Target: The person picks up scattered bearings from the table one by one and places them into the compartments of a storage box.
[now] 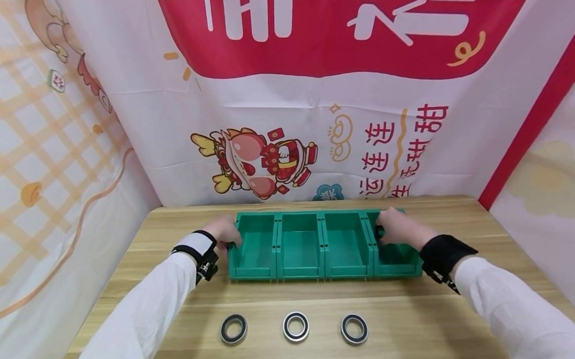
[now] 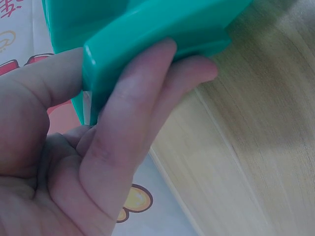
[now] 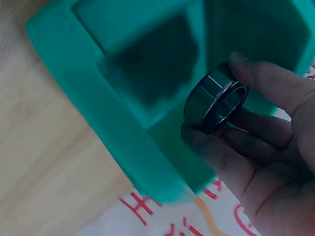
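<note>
A row of several joined green bins (image 1: 300,273) stands on the wooden table. At its left end my left hand (image 1: 226,233) grips the outer wall of the leftmost bin (image 2: 147,37), thumb on one side and fingers along the other. My right hand (image 1: 401,229) is inside the rightmost bin (image 3: 106,142) at the other end of the row. Between thumb and fingertips it pinches a ball bearing (image 3: 201,105), a dark metal ring held above the bin's floor. In the head view that bearing is mostly hidden by the hand.
Three bearings lie flat in a line in front of the bins: a left one (image 1: 224,334), a middle one (image 1: 288,331) and a right one (image 1: 345,331). A printed cloth (image 1: 263,94) hangs behind the wooden table (image 1: 284,296).
</note>
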